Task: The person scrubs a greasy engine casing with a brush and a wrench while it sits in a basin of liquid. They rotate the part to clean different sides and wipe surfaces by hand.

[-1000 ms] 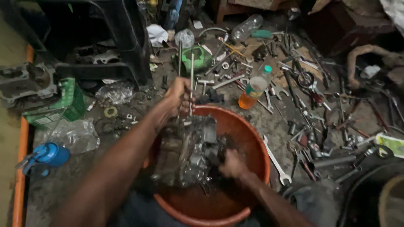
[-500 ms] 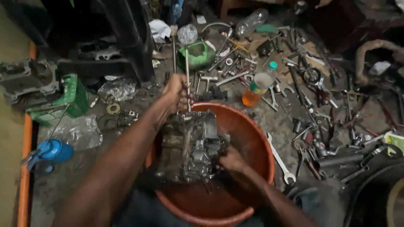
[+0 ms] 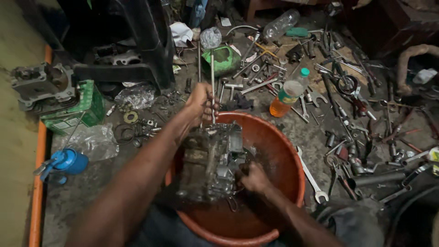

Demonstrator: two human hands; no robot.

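A grimy metal engine block (image 3: 211, 160) stands inside a large orange plastic basin (image 3: 279, 151). Two long steel studs (image 3: 212, 82) rise from the block's far end. My left hand (image 3: 201, 103) is wrapped around these studs just above the block. My right hand (image 3: 254, 177) grips the block's right side, low in the basin, fingers curled against the metal.
Spanners (image 3: 312, 176), sockets and several loose tools litter the floor to the right. A plastic bottle of orange liquid (image 3: 287, 97) stands beyond the basin. A green box carrying an engine part (image 3: 68, 107), a blue oil can (image 3: 64, 161) and plastic bags lie left. A dark stool (image 3: 137, 50) stands behind.
The view has shifted slightly; the block has turned a little in the basin. Both hands keep their holds on the studs and the block's side.
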